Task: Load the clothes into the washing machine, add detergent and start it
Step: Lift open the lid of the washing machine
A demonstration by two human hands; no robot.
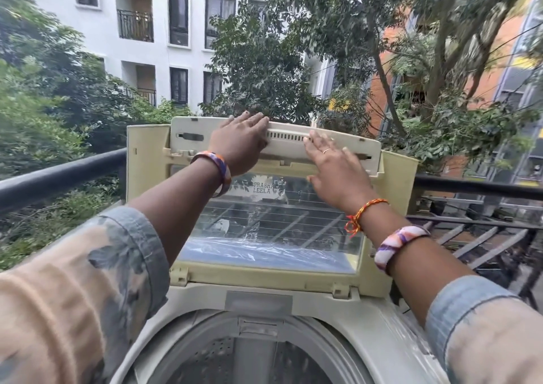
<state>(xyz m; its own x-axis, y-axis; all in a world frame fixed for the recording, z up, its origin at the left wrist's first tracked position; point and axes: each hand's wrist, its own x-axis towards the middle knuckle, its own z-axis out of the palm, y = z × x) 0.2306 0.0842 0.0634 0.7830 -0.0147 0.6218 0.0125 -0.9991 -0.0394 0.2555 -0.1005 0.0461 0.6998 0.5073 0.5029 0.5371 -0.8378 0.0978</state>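
Note:
A cream top-loading washing machine fills the lower middle of the head view. Its folding lid, with a clear window panel, stands raised upright. My left hand lies flat on the lid's folded top section, fingers reaching its upper edge. My right hand presses flat on the same section to the right, fingers straight. Below, the drum opening shows a grey tub; no clothes or detergent are in view.
A black balcony railing runs behind the machine on both sides. A dark metal rack stands at the right. Trees and apartment buildings fill the background beyond the railing.

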